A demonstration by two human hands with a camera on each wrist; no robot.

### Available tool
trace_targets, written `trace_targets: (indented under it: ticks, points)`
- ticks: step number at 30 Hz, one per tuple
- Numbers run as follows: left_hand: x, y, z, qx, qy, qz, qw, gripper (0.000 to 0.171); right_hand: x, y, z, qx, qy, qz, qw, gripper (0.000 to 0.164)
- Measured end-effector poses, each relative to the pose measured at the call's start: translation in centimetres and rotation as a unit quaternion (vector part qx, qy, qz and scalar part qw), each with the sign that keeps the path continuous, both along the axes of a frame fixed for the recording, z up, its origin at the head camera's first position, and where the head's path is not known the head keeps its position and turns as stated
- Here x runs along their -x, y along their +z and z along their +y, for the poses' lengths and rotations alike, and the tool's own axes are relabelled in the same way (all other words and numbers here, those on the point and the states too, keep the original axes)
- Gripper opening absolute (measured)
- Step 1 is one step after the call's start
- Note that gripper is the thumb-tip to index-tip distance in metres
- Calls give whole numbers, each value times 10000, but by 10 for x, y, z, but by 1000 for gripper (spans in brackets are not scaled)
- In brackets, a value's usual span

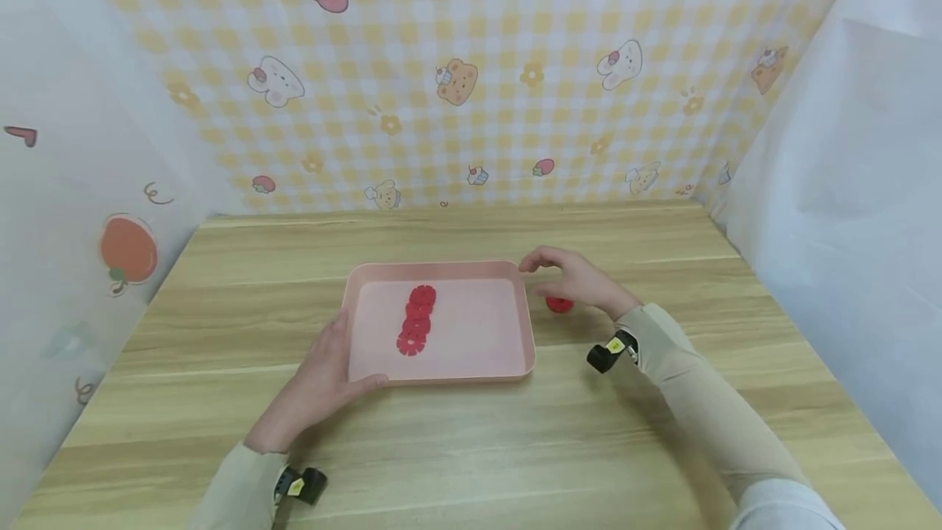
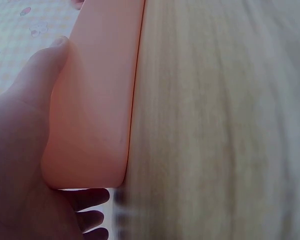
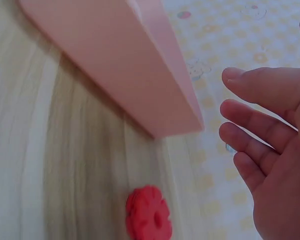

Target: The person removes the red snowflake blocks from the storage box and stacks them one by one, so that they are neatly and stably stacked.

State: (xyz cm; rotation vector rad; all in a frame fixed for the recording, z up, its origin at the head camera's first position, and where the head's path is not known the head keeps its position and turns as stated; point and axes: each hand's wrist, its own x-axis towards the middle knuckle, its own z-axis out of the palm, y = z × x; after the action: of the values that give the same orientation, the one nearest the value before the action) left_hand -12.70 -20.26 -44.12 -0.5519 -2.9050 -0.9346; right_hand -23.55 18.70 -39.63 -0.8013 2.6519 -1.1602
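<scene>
A shallow pink tray (image 1: 471, 350) sits on the wooden table. Inside it, left of centre, several red notched plastic discs (image 1: 416, 324) lie overlapping in a row. My left hand (image 1: 324, 375) holds the tray's front left corner, thumb along the front wall and fingers at the left side. That wall of the tray (image 2: 95, 110) fills much of the left wrist view. Beyond the tray's right side, my right hand (image 1: 577, 276) hovers with nothing in its fingers. Under it are more red notched discs (image 1: 560, 304); in the right wrist view these discs (image 3: 151, 214) look stacked.
A yellow checked cloth (image 1: 471, 105) with cartoon prints hangs behind the table (image 1: 471, 456). White sheets stand at the left (image 1: 66, 186) and right (image 1: 846, 170) sides. Each wrist wears a black strap with a small camera.
</scene>
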Motion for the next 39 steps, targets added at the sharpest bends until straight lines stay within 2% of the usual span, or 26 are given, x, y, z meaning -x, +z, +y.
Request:
trace_targets:
  ticks: [5, 13, 20, 28, 34, 39]
  points:
    - [0, -1, 0, -1, 31, 7, 10000, 116, 2, 9, -20, -115, 167, -38, 9998, 27]
    - [-1, 0, -1, 0, 67, -5, 10000, 117, 9, 15, -53, -91, 449, -137, 9989, 26]
    - [-1, 0, -2, -127, 13, 60, 9999, 116, 16, 11, -83, -149, 765, -257, 9966, 25]
    - [0, 0, -2, -202, 9, -17, 9998, 116, 19, 7, -111, -126, 839, -388, 9956, 28]
    - [-1, 0, -2, -162, 62, -94, 9998, 117, 20, 1, -130, -319, 905, -790, 9922, 37]
    - [-2, 0, -3, -160, 95, -192, 9996, 117, 21, -11, -141, -411, 837, -1153, 9890, 37]
